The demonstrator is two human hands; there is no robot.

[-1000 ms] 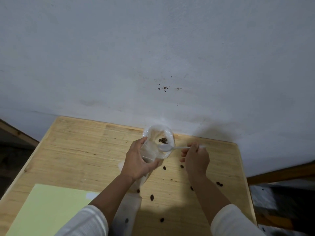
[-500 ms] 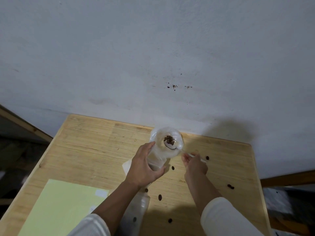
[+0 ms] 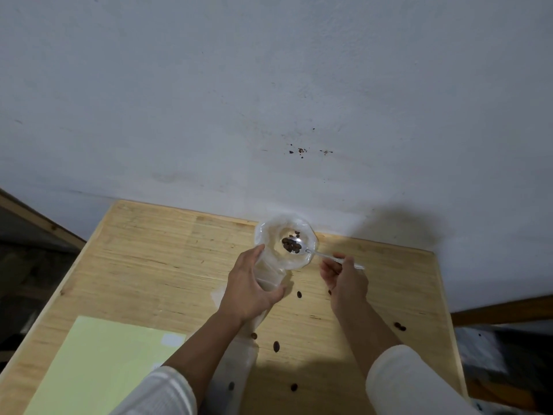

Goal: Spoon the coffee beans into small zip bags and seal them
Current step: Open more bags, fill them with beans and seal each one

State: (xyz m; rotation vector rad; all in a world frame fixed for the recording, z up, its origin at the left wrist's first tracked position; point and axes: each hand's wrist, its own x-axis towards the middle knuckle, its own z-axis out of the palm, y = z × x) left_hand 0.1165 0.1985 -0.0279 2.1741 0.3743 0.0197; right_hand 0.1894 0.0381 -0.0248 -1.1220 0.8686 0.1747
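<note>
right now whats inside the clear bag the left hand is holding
The spoon bowl sits in the clear bag mouth with a small heap of coffee beans. The left hand wraps the bag's lower part, hiding anything down there.

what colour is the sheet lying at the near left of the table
Pale yellow-green sheet, plain, with a small whitish patch near its far right corner; seen in the head view.

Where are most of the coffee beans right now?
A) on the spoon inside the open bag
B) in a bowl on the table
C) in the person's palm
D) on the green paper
A: the beans sit heaped on the clear spoon inside the open mouth of the zip bag gripped by the left hand.
</note>
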